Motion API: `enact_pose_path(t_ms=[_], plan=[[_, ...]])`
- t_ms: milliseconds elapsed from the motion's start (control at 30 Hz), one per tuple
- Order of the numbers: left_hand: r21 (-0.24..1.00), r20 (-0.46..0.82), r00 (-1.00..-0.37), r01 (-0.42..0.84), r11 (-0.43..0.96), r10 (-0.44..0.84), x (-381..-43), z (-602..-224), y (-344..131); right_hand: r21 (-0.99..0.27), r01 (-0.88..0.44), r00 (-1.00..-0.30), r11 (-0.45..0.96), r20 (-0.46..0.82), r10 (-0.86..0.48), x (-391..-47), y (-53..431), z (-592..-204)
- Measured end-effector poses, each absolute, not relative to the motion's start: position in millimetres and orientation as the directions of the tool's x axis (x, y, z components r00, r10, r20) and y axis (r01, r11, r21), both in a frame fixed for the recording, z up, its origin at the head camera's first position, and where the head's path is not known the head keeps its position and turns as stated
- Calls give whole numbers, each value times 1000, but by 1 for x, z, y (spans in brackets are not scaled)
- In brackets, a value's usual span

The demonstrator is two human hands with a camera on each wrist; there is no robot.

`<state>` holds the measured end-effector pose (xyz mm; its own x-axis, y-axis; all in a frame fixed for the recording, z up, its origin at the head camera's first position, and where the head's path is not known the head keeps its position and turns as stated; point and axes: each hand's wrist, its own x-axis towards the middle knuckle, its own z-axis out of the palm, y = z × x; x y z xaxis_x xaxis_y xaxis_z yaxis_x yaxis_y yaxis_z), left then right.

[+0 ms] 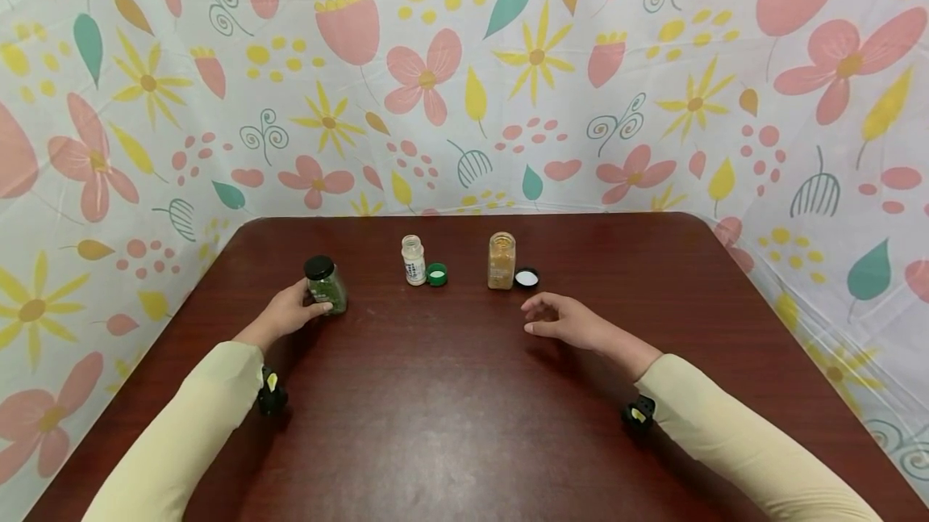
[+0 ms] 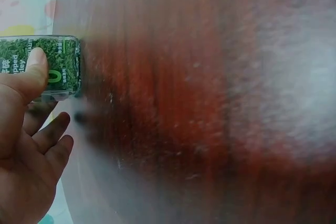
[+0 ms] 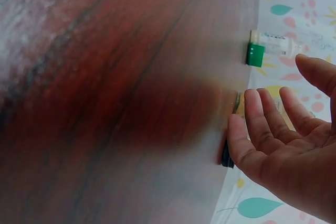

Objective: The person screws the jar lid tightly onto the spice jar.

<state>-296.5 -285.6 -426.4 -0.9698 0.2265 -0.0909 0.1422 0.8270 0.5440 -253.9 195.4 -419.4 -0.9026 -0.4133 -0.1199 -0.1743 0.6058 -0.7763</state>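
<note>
My left hand point(image 1: 285, 314) grips a square glass jar of chopped green herbs point(image 1: 328, 291) with a black lid, at the table's left side. In the left wrist view the thumb lies across the label of the herb jar point(image 2: 65, 66). My right hand point(image 1: 573, 322) holds nothing, its fingers loosely bent above the table. Beyond its fingertips stands an uncapped jar of orange-brown spice point(image 1: 501, 264), a black cap point(image 1: 526, 277) lying beside it. Between the two jars is an uncapped small bottle point(image 1: 414, 262) with white contents, next to its green cap point(image 1: 437, 273).
The dark reddish-brown table point(image 1: 435, 425) has rounded far corners. A white cloth with printed flowers and leaves point(image 1: 464, 86) hangs behind and at both sides of it. Each wrist carries a black strap device.
</note>
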Motion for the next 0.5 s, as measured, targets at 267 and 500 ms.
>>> enact_pose_path(t_ms=[267, 500], plan=[[545, -119, -971, 109, 831, 205, -307, -421, -294, -779, -164, -903, 605, -128, -410, -254, 194, -421], [546, -132, -972, 94, 832, 197, -317, -419, -300, -771, -159, -902, 617, -141, -408, -256, 194, -420]])
